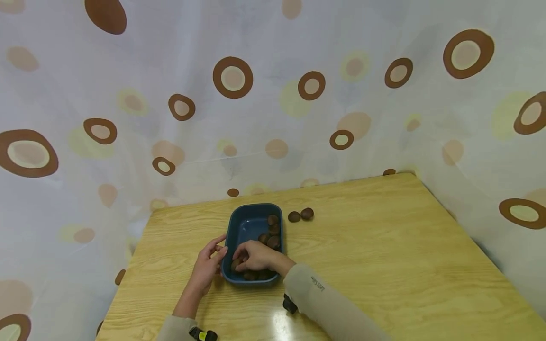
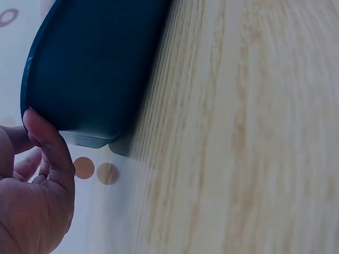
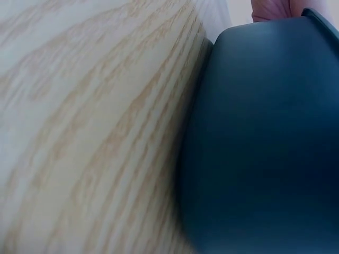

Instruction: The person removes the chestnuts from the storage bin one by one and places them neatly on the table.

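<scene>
A dark blue rectangular bin [image 1: 251,205] sits on the wooden table with several brown chestnuts [image 1: 273,242] along its right side and near end. My right hand [image 1: 258,255] reaches over the right rim into the near part of the bin. Its curled fingers pinch a chestnut [image 1: 236,265] by the left wall, partly hidden by the fingers. My left hand [image 1: 206,265] is at the bin's left side, with its thumb and fingertips at the rim. In the left wrist view, a fingertip [image 2: 33,117] touches the bin's outer wall, and the fingers are loosely bent.
Two more chestnuts [image 1: 300,215] lie close together on the wooden table [image 1: 384,246], just right of the bin's far end. A white curtain [image 1: 273,113] with brown and yellow circles hangs along the table's back and sides.
</scene>
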The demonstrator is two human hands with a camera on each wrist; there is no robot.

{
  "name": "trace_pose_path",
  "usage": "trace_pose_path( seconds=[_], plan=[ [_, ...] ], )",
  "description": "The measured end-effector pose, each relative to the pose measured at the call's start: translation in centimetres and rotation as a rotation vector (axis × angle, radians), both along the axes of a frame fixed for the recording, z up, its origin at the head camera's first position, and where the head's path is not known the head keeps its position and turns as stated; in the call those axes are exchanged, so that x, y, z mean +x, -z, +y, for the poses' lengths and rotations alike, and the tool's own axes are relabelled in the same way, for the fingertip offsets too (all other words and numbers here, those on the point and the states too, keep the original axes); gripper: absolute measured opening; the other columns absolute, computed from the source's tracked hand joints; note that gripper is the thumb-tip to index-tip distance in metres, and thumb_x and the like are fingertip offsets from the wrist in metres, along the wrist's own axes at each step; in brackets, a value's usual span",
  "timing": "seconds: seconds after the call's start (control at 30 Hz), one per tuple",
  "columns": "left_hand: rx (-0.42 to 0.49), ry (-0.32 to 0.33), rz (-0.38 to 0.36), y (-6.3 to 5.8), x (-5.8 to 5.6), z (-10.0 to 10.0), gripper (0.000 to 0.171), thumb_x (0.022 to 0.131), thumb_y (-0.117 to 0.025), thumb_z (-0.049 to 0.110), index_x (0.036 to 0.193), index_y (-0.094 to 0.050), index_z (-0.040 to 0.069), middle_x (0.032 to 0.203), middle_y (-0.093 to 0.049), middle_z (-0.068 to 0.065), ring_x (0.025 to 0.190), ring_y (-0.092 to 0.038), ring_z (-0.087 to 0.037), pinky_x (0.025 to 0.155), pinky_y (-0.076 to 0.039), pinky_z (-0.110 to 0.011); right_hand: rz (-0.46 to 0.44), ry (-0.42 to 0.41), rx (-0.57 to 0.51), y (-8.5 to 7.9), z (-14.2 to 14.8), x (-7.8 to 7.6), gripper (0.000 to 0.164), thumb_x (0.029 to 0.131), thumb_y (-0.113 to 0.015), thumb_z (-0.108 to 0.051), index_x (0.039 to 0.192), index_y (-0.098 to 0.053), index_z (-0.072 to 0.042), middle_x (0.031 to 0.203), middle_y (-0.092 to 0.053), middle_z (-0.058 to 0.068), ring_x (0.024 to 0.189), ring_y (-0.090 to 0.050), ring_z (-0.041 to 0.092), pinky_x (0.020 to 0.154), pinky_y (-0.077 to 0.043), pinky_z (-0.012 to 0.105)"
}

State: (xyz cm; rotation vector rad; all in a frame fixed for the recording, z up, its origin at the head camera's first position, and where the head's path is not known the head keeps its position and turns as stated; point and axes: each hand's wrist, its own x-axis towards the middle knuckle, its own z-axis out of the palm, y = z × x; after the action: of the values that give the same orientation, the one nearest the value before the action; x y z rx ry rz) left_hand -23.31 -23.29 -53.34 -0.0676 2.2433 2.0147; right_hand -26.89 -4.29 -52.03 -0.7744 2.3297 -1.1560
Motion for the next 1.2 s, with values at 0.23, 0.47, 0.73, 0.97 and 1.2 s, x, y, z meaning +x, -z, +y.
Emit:
trace_pose_path(
  seconds=[0.23,0.47,0.73,0.97,1.2],
  plan=[
    [0.022,0.007,-0.007,-0.6,0.3,0.1,0.04,0.098,-0.055,0.016,0.138,-0.051,0.018,0.098,-0.049,-0.01,0.058,-0.053,-0.014,0.045,-0.046,-0.024,0.032,0.005,0.015,0.1,-0.1,-0.1,0.02,0.084,-0.075,-0.017,0.103,-0.07,-0.012,0.09,-0.066,-0.006,0.08,-0.057,0.004,0.072,-0.049,0.02],
    [0.02,-0.016,0.002,0.0,0.2,0.1,0.038,0.098,-0.055,0.016,0.135,-0.053,0.022,0.096,-0.049,-0.01,0.058,-0.055,-0.015,0.043,-0.046,-0.024,0.053,0.012,0.015,0.0,0.0,-0.1,0.02,0.085,-0.074,-0.016,0.104,-0.069,-0.012,0.091,-0.066,-0.005,0.08,-0.057,0.004,0.073,-0.049,0.02],
    [0.012,-0.005,-0.005,0.0,0.1,0.0,0.038,0.098,-0.055,0.016,0.136,-0.053,0.021,0.097,-0.048,-0.011,0.057,-0.054,-0.015,0.045,-0.046,-0.024,0.073,0.015,-0.007,-0.3,0.2,-0.2,0.022,0.085,-0.074,-0.018,0.106,-0.069,-0.012,0.094,-0.066,-0.005,0.082,-0.058,0.005,0.075,-0.05,0.021],
    [-0.008,-0.02,0.0,-0.2,0.1,0.1,0.037,0.098,-0.055,0.016,0.135,-0.054,0.022,0.099,-0.048,-0.011,0.058,-0.052,-0.017,0.045,-0.047,-0.025,0.08,0.039,-0.051,-0.2,0.3,-0.7,0.024,0.085,-0.074,-0.023,0.107,-0.069,-0.015,0.098,-0.066,-0.007,0.087,-0.06,0.005,0.078,-0.051,0.021],
    [-0.024,-0.031,0.003,-0.2,0.0,0.2,0.037,0.098,-0.056,0.015,0.134,-0.055,0.023,0.097,-0.049,-0.009,0.06,-0.053,-0.019,0.044,-0.048,-0.025,0.082,0.048,-0.053,-1.0,0.9,-0.9,0.024,0.085,-0.074,-0.024,0.107,-0.069,-0.017,0.098,-0.066,-0.008,0.089,-0.06,0.006,0.079,-0.051,0.021]
  ],
)
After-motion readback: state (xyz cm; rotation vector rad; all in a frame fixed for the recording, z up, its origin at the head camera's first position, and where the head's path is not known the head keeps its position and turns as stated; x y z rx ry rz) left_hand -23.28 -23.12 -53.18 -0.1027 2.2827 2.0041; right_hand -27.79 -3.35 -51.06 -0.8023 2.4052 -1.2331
